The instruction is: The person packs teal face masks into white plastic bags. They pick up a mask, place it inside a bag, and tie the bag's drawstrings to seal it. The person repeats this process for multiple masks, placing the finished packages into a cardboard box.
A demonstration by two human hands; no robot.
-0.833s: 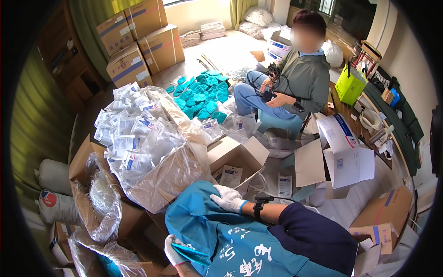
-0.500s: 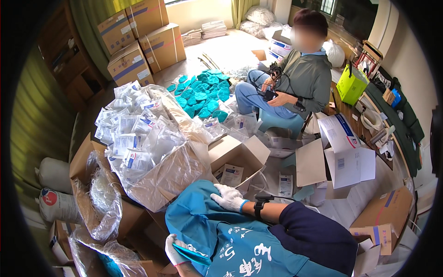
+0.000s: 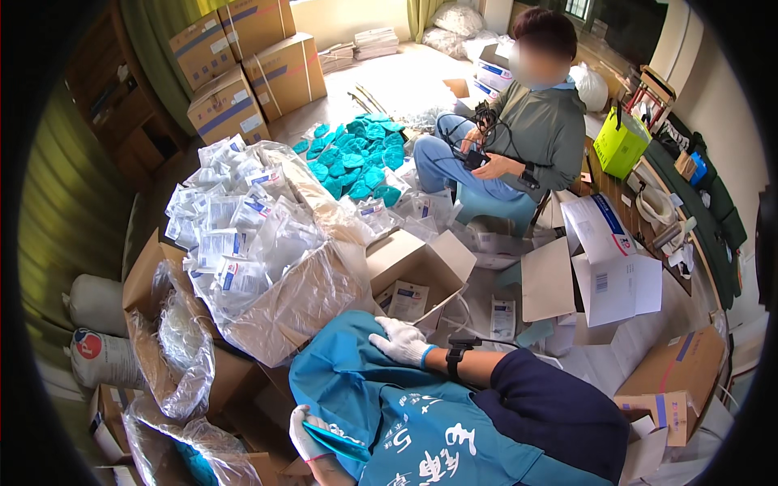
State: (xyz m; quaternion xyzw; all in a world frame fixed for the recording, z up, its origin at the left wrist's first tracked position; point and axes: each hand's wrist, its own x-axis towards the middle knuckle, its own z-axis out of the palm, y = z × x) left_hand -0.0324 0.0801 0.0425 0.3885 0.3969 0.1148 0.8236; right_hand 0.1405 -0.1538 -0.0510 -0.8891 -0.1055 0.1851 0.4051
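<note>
My left hand (image 3: 305, 433), in a white knit glove, is closed on a flat teal piece (image 3: 336, 443) beside the apron's lower left. The piece looks folded or stacked; part of it is hidden by the fingers. My right hand (image 3: 400, 342), also gloved, lies on the teal apron (image 3: 340, 356) over my lap, its fingers stretched out and holding nothing. Just beyond it stands an open carton (image 3: 425, 271) with a printed white packet (image 3: 408, 300) inside. To its left, a plastic-lined carton (image 3: 296, 304) is heaped with clear-and-white packets (image 3: 223, 219).
Teal pads (image 3: 356, 158) are piled on the floor ahead. A seated person (image 3: 539, 121) holds black cables nearby. Closed cartons (image 3: 284, 77) are stacked at the back left, and an open white box (image 3: 616, 287) stands right. Plastic-lined cartons (image 3: 190, 381) crowd my left.
The view has shifted very slightly. Both my hands keep their places, the left still gripping the teal piece and the right still resting on the apron.
</note>
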